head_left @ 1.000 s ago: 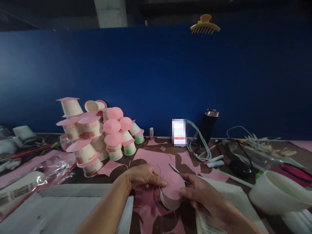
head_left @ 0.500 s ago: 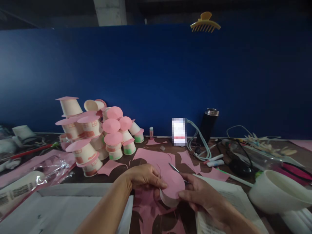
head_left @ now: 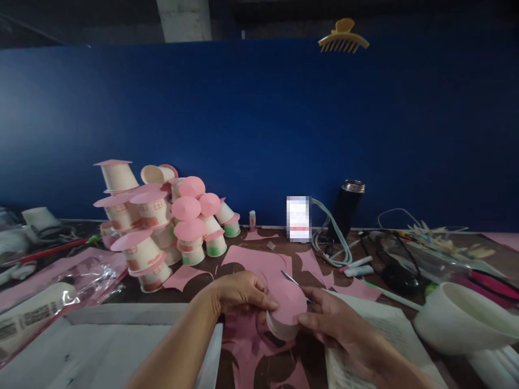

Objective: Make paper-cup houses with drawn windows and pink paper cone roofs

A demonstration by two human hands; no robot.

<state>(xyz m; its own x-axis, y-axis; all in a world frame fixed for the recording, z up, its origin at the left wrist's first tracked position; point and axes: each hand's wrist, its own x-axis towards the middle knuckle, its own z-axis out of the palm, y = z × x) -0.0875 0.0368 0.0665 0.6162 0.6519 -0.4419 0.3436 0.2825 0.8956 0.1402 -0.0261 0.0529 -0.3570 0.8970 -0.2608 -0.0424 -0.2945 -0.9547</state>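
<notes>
Between my hands is a paper cup (head_left: 281, 327) with a round pink paper disc (head_left: 288, 302) lying over its top. My left hand (head_left: 242, 294) pinches the left edge of the disc and cup between thumb and fingers. On the right side, my right hand (head_left: 332, 319) has its thumb against the rim of the disc, fingers curled round the cup. A thin metal blade (head_left: 289, 278) sticks out past the right fingers, behind the disc; the rest of that tool is hidden by the hand.
Stacked cups with pink discs (head_left: 150, 208) stand at the left. Pink paper scraps (head_left: 255, 259) cover the middle. A black bottle (head_left: 346, 210), a lit screen (head_left: 299, 219), cables, markers (head_left: 357, 271), an open book (head_left: 365, 324) and a large white cup (head_left: 441, 321) are rightward.
The cup with its disc has tilted and shifted very slightly between my hands. Both hands keep nearly the same place and hold.
</notes>
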